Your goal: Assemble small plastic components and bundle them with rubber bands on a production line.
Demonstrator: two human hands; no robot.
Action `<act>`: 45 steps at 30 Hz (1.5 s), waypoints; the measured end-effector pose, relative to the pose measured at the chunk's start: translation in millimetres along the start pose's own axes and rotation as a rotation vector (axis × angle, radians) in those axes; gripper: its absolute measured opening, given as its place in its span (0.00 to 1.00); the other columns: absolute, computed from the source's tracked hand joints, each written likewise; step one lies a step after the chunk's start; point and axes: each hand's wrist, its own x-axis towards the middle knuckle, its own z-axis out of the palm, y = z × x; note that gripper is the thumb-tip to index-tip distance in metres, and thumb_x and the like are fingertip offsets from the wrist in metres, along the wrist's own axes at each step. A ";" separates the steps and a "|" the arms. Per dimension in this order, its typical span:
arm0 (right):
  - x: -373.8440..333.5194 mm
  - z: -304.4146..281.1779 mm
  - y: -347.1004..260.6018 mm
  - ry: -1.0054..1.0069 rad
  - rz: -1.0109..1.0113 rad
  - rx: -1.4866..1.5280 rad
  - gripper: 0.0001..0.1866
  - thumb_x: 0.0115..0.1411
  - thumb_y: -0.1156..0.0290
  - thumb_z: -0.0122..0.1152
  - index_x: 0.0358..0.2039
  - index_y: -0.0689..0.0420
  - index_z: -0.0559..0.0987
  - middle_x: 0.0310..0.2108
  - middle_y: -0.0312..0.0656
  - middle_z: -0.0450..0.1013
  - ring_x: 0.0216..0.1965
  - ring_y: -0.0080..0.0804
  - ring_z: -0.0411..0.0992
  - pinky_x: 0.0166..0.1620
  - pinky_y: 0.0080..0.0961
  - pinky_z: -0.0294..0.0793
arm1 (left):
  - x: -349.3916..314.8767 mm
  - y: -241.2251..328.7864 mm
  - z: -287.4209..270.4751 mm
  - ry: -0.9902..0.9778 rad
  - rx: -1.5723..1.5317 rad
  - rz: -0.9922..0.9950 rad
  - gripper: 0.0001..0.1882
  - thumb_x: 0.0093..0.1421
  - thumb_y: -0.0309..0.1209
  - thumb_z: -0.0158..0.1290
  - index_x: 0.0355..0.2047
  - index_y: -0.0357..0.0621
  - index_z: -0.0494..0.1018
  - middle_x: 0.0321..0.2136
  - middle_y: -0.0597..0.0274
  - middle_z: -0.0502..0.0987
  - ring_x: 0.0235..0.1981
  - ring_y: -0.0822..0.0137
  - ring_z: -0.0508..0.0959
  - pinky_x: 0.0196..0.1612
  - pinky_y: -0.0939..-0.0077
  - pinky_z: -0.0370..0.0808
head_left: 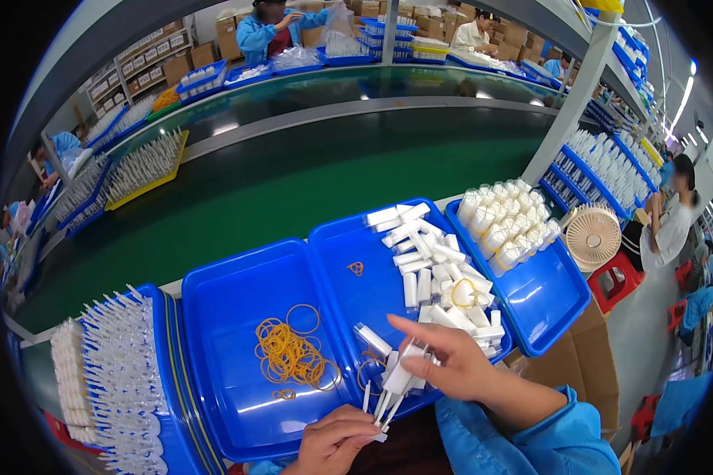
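My left hand (pixel 337 440) is closed on the lower ends of a few thin white stems at the near edge of the trays. My right hand (pixel 445 360) is closed around the upper part of the same bundle, white rectangular pieces (pixel 404 372) with stems below. Just left of that hand lies a white piece with a clear end (pixel 372 339). Many loose white rectangular pieces (pixel 440 261) are heaped in the blue middle tray (pixel 333 253); a yellow rubber band (pixel 464 294) lies on them. Fingers hide part of the held bundle.
To the left, a blue tray (pixel 245 277) holds tangled rubber bands (pixel 289 352); beyond it stand rows of white stemmed pieces (pixel 123 372). At right are banded white bundles (pixel 507 214) and a fan (pixel 592 237). A green conveyor (pixel 293 166) runs behind; several people work nearby.
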 end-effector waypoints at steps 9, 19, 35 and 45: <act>-43.4 5.2 8.0 0.078 0.189 0.334 0.23 0.57 0.75 0.54 0.55 0.56 0.65 0.33 0.31 0.71 0.30 0.11 0.65 0.32 0.11 0.65 | -2.3 -6.7 3.9 -0.175 0.059 0.187 0.06 0.48 0.18 0.51 0.26 0.40 0.75 0.28 0.54 0.74 0.28 0.56 0.74 0.33 0.66 0.71; -44.9 12.8 4.2 0.058 -0.051 0.023 0.24 0.54 0.71 0.59 0.52 0.54 0.68 0.32 0.43 0.74 0.31 0.26 0.73 0.37 0.21 0.69 | -15.3 -10.4 15.7 -0.072 -0.228 0.008 0.05 0.52 0.17 0.52 0.30 0.38 0.71 0.44 0.48 0.61 0.35 0.60 0.74 0.38 0.73 0.72; 80.3 -109.8 12.5 0.199 0.183 -1.456 0.17 0.52 0.58 0.55 0.38 0.56 0.75 0.35 0.41 0.73 0.42 0.37 0.68 0.46 0.37 0.62 | -9.9 -2.5 5.5 0.127 -0.081 0.123 0.10 0.50 0.19 0.55 0.30 0.42 0.65 0.37 0.54 0.71 0.44 0.58 0.68 0.45 0.65 0.66; 84.0 -43.9 14.5 0.108 -0.269 -0.811 0.13 0.56 0.64 0.52 0.35 0.60 0.74 0.32 0.46 0.73 0.36 0.44 0.71 0.39 0.32 0.69 | -8.2 9.9 -6.3 0.217 0.090 0.160 0.05 0.48 0.21 0.55 0.28 0.38 0.74 0.31 0.55 0.74 0.46 0.54 0.66 0.45 0.62 0.61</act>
